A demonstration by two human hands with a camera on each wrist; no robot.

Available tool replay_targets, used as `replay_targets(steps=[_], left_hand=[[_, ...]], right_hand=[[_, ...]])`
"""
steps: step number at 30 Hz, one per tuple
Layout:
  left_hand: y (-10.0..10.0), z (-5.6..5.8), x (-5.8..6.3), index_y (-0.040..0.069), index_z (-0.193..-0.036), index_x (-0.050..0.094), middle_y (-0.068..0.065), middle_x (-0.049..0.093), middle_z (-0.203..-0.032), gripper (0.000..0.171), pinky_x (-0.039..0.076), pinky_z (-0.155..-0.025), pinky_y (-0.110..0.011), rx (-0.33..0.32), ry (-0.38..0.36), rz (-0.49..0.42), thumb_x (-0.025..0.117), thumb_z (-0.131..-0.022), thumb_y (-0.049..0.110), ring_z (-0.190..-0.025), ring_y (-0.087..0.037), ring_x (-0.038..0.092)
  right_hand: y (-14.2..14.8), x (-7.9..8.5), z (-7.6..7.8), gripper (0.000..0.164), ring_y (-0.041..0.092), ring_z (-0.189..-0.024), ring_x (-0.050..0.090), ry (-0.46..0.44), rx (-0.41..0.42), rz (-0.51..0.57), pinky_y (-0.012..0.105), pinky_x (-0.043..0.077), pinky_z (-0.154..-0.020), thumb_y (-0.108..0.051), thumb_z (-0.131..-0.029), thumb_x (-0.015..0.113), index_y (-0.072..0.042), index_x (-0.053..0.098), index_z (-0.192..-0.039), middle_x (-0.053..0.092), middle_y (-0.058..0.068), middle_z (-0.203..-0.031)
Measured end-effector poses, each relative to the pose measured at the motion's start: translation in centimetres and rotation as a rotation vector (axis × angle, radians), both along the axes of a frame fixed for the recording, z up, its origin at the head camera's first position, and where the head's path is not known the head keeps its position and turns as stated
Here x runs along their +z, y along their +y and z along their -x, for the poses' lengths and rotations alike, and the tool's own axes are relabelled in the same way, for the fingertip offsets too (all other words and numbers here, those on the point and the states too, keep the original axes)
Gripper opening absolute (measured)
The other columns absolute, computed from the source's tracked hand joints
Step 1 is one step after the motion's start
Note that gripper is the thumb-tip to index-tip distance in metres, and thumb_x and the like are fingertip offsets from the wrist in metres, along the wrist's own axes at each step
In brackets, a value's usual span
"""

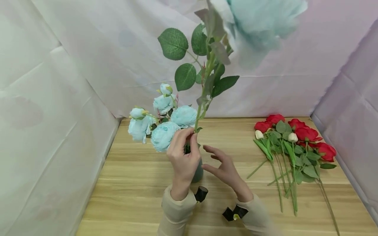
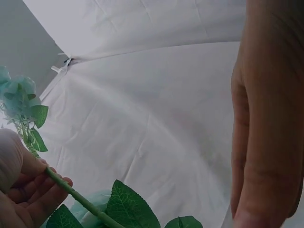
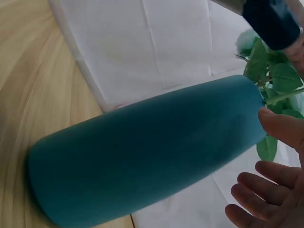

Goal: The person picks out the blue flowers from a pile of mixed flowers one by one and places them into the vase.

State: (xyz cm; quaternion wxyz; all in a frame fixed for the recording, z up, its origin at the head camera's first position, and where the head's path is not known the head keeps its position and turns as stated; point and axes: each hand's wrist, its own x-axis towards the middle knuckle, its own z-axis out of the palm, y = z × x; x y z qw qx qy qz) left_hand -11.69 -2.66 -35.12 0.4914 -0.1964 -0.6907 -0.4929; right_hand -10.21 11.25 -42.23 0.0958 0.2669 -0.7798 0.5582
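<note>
My left hand (image 1: 183, 155) pinches the green stem (image 2: 78, 197) of a tall pale-blue artificial peony (image 1: 262, 19) between thumb and fingertips. The flower's leafy upper part rises above the hand, its bloom blurred near the camera. Below the hand stands a teal vase (image 3: 147, 156), upright on the table and partly covered by the hand in the head view. Beside the vase's upper part, my right hand (image 1: 222, 167) has its fingers spread and holds nothing. Other pale-blue peonies (image 1: 165, 136) lean out at the vase's left. In the right wrist view, a stem reaches the vase mouth.
On the table's right lie red artificial flowers (image 1: 307, 134) and white tulip buds (image 1: 293, 137), with long stems pointing toward the front. The wooden tabletop (image 1: 133, 196) is enclosed by white cloth walls (image 1: 59, 131). Black wrist cameras (image 1: 201, 194) sit on both sleeves.
</note>
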Motion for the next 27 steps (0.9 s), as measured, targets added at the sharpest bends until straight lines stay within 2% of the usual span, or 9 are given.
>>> replay_targets(steps=[7, 17, 24, 27], left_hand=[[-0.1, 0.2, 0.5, -0.006, -0.091, 0.066, -0.017, 0.064, -0.085, 0.01, 0.054, -0.064, -0.027, 0.027, -0.01, 0.015, 0.059, -0.084, -0.008, -0.073, -0.024, 0.062], [-0.2, 0.1, -1.0, -0.007, -0.093, 0.066, -0.016, 0.065, -0.084, 0.011, 0.054, -0.063, -0.027, 0.057, -0.077, 0.033, 0.06, -0.084, -0.007, -0.07, -0.024, 0.064], [-0.4, -0.1, -2.1, -0.007, -0.089, 0.065, -0.016, 0.065, -0.073, 0.01, 0.054, -0.056, -0.032, 0.1, -0.129, 0.03, 0.061, -0.079, -0.008, -0.062, -0.024, 0.064], [-0.3, -0.3, -2.7, -0.005, -0.087, 0.066, -0.014, 0.066, -0.07, 0.01, 0.054, -0.055, -0.031, 0.091, -0.177, 0.012, 0.062, -0.078, -0.008, -0.059, -0.022, 0.064]], right_hand=[[-2.1, 0.6, 0.6, 0.066, 0.046, -0.116, 0.048, 0.027, 0.026, -0.044, 0.059, 0.045, -0.084, 0.007, -0.072, 0.075, 0.016, 0.043, -0.129, 0.047, 0.032, -0.129], [-3.1, 0.7, 0.7, 0.06, 0.046, -0.118, 0.046, -0.034, 0.01, 0.006, 0.061, 0.041, -0.089, 0.009, -0.076, 0.07, 0.016, 0.043, -0.129, 0.047, 0.032, -0.129], [-2.8, -3.2, 2.1, 0.067, 0.036, -0.122, 0.046, -0.025, 0.003, 0.015, 0.055, 0.042, -0.093, 0.004, -0.076, 0.073, 0.002, 0.043, -0.136, 0.047, 0.019, -0.136], [-2.9, -3.3, 2.2, 0.067, 0.035, -0.121, 0.048, -0.017, -0.005, 0.021, 0.055, 0.044, -0.091, 0.004, -0.076, 0.072, 0.001, 0.044, -0.136, 0.048, 0.018, -0.135]])
